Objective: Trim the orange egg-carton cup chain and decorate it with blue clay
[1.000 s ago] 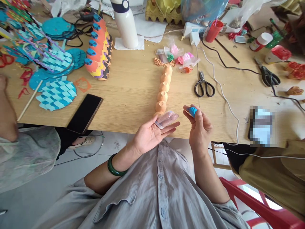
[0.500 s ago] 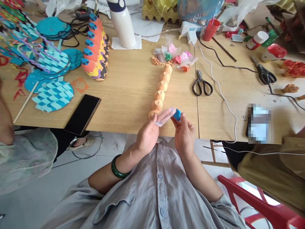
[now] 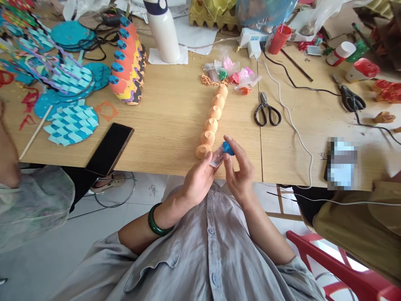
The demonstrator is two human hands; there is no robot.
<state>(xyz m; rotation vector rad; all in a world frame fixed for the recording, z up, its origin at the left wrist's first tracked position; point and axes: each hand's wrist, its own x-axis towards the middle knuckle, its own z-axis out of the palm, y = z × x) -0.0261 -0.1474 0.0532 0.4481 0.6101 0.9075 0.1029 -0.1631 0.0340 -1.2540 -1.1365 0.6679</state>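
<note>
My left hand (image 3: 198, 180) is closed on a small clear plastic bag (image 3: 216, 158) at the table's front edge. A bright blue lump (image 3: 228, 148) sits at the bag's right end. My right hand (image 3: 240, 170) is beside the lump, thumb and forefinger apart around it; whether the fingertips touch it is hard to tell. Just beyond my left fingers, a row of rounded orange cups (image 3: 211, 125) runs away from me over the wooden table (image 3: 166, 125). At the row's far end lie small bags of pink and green material (image 3: 238, 74) and orange crumbs (image 3: 206, 79).
Black-handled scissors (image 3: 267, 115) and a white cable (image 3: 290, 117) are to the right. A dark phone (image 3: 110, 149), a painted orange piece (image 3: 127, 62) and blue woven discs (image 3: 72, 125) lie left. A white bottle (image 3: 164, 35) stands behind. People sit at both sides.
The fingers of my right hand have spread from their pinch on the blue lump. The bag and lump have shifted slightly left and appear more bunched together.
</note>
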